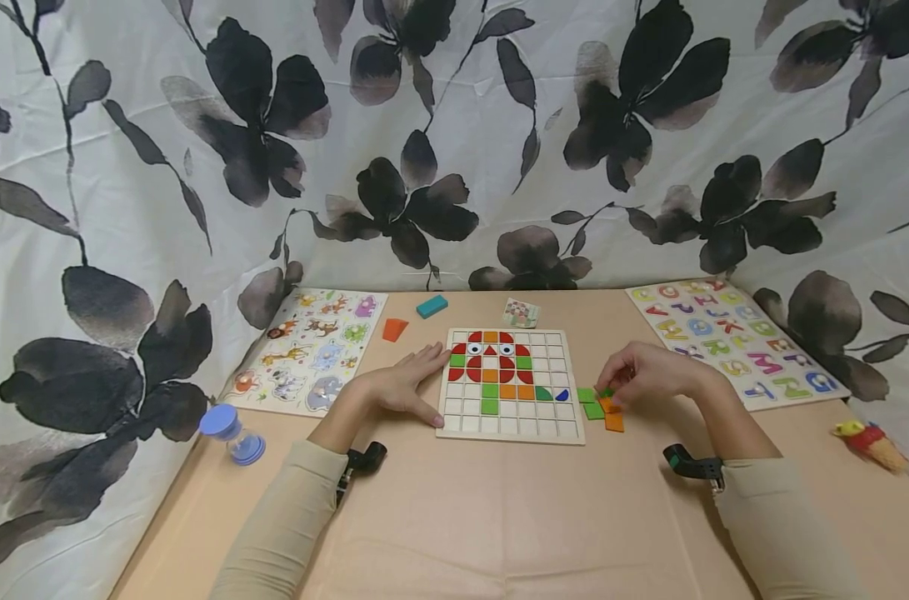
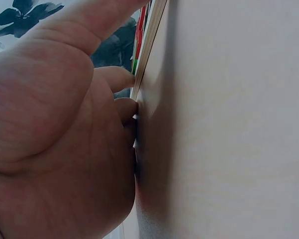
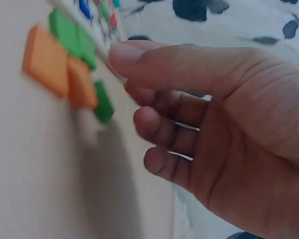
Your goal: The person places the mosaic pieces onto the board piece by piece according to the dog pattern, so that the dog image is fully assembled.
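A white gridded puzzle board [image 1: 532,427] lies on the table, with red, orange, green and blue tiles forming a figure with two eyes. My left hand [image 1: 402,383] rests at the board's left edge, thumb near the lower corner and fingers at the upper side. In the left wrist view those fingers [image 2: 114,78] touch the edge. My right hand [image 1: 652,372] hovers just right of the board over loose green tiles [image 1: 586,395] and orange tiles [image 1: 614,422]. In the right wrist view its fingers are loosely bent beside the tiles, and nothing shows between thumb and fingertips.
An orange piece [image 1: 395,330], a blue block [image 1: 432,307] and a small picture card [image 1: 521,313] lie behind the board. An animal sheet [image 1: 312,350] and a blue sand timer [image 1: 233,434] are left. An alphabet sheet [image 1: 731,337] and a small colourful toy [image 1: 870,444] are right.
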### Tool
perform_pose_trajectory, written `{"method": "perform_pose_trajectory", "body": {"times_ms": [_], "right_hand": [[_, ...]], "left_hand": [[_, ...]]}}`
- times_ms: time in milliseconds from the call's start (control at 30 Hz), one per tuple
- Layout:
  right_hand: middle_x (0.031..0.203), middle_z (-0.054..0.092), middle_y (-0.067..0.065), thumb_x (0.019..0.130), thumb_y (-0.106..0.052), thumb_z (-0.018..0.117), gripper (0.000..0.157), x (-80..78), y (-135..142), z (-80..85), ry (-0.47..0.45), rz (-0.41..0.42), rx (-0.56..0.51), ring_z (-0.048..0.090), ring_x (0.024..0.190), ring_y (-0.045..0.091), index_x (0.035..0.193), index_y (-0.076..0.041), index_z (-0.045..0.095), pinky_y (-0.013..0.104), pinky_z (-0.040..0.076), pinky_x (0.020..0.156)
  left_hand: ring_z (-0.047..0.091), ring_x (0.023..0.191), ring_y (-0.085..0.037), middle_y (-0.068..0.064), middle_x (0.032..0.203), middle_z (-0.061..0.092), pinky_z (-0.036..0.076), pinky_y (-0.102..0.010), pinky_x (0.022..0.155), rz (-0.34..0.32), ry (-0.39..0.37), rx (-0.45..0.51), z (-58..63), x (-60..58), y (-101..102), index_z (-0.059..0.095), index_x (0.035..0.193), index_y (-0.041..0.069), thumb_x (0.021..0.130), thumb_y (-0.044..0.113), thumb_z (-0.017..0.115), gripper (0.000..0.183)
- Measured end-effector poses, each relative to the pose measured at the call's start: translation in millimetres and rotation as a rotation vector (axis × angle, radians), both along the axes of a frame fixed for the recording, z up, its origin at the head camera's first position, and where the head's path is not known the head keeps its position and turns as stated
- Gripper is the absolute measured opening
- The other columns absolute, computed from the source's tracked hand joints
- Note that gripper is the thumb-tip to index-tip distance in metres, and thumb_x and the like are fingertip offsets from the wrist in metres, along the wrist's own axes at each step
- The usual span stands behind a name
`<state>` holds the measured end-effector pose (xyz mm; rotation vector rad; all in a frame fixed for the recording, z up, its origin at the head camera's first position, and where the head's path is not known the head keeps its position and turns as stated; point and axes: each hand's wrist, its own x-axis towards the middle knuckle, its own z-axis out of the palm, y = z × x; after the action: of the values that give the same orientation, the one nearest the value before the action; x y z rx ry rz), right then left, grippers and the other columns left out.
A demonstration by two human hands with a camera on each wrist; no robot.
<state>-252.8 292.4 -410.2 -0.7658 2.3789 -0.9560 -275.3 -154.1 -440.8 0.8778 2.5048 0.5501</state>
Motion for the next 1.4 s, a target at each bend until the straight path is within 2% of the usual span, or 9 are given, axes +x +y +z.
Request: {"method": "perform_pose_trajectory", "body": {"times_ms": [167,400,633,767,833,967,1067,1267,1400], "right_hand": [[0.076,0.061,0.007,0.077,-0.008,0.079,0.022,-2.8,2.1,-11.4,-0.060,0.039,-0.013,0.053,0.072,0.018,0.098,-0.007,0.074,0.021,0.043,0.061],[0.073,0.060,0.007,0.074,-0.006,0.080,0.022,-3.2,-3.2,-11.5,-0.061,0.017,0.003,0.052,0.069,0.016,0.095,-0.007,0.074,0.022,0.042,0.059],[0.080,0.059,0.008,0.074,0.000,0.077,0.018,-2.9,-4.4,-8.9,-0.020,0.010,0.009,0.052,0.075,0.020,0.087,-0.006,0.067,0.024,0.044,0.062],[0.081,0.061,0.004,0.081,-0.004,0.074,0.011,-2.3,-5.3,-5.2,0.019,-0.031,0.016,0.054,0.077,0.021,0.087,-0.009,0.066,0.026,0.045,0.064],[0.081,0.063,0.004,0.083,-0.006,0.073,0.009,-2.6,-8.5,-2.8,0.047,-0.062,-0.020,0.056,0.076,0.022,0.088,-0.010,0.066,0.026,0.047,0.064],[0.082,0.062,0.007,0.085,-0.012,0.073,0.011,-3.5,-25.2,3.9,0.090,-0.115,-0.135,0.056,0.074,0.025,0.092,-0.011,0.064,0.027,0.047,0.062],[0.084,0.061,0.008,0.086,-0.014,0.073,0.012,-4.5,-44.7,8.3,0.098,-0.121,-0.204,0.056,0.077,0.027,0.094,-0.012,0.064,0.029,0.047,0.061],[0.086,0.064,0.006,0.087,-0.012,0.071,0.012,-9.2,-85.3,7.6,0.115,-0.024,-0.251,0.057,0.078,0.025,0.097,-0.008,0.065,0.028,0.051,0.068],[0.084,0.065,0.005,0.086,-0.009,0.072,0.013,-11.5,-105.4,2.8,0.096,0.045,-0.254,0.057,0.074,0.023,0.097,-0.004,0.067,0.027,0.052,0.067]], "left_hand": [[-0.006,0.148,-0.024,-0.006,0.162,-0.005,0.002,-0.045,0.118,0.002,-0.003,-0.001,1.0,1.1,-0.3,0.008,0.156,0.018,0.065,0.065,0.076,0.123],[-0.006,0.148,-0.023,-0.006,0.162,-0.005,0.002,-0.045,0.118,0.003,-0.006,0.002,1.3,1.6,-1.4,0.009,0.156,0.018,0.066,0.064,0.077,0.122],[-0.007,0.148,-0.023,-0.006,0.162,-0.004,0.002,-0.045,0.118,0.001,-0.006,0.007,0.6,1.6,-2.1,0.009,0.156,0.017,0.065,0.065,0.077,0.122],[-0.007,0.148,-0.023,-0.005,0.162,-0.005,0.002,-0.045,0.118,0.003,-0.007,0.002,0.6,1.0,-2.2,0.009,0.156,0.018,0.065,0.065,0.076,0.123],[-0.007,0.148,-0.024,-0.006,0.162,-0.004,0.002,-0.047,0.118,0.001,0.000,0.001,-0.2,0.1,-2.1,0.010,0.156,0.018,0.065,0.066,0.076,0.123],[-0.006,0.148,-0.024,-0.006,0.162,-0.004,0.003,-0.047,0.118,0.001,0.006,0.002,-0.5,-0.5,-1.4,0.010,0.156,0.018,0.065,0.066,0.076,0.122],[-0.006,0.148,-0.023,-0.005,0.162,-0.004,0.002,-0.046,0.118,0.002,0.003,0.005,-0.4,-0.4,-0.9,0.010,0.156,0.018,0.065,0.065,0.076,0.122],[-0.007,0.148,-0.023,-0.005,0.162,-0.004,0.002,-0.046,0.118,0.003,-0.008,0.017,0.4,0.5,-0.5,0.010,0.156,0.018,0.065,0.063,0.077,0.122],[-0.007,0.148,-0.023,-0.006,0.162,-0.004,0.002,-0.046,0.118,0.003,-0.017,0.020,1.5,0.7,-0.1,0.010,0.156,0.018,0.065,0.063,0.078,0.122]]}}
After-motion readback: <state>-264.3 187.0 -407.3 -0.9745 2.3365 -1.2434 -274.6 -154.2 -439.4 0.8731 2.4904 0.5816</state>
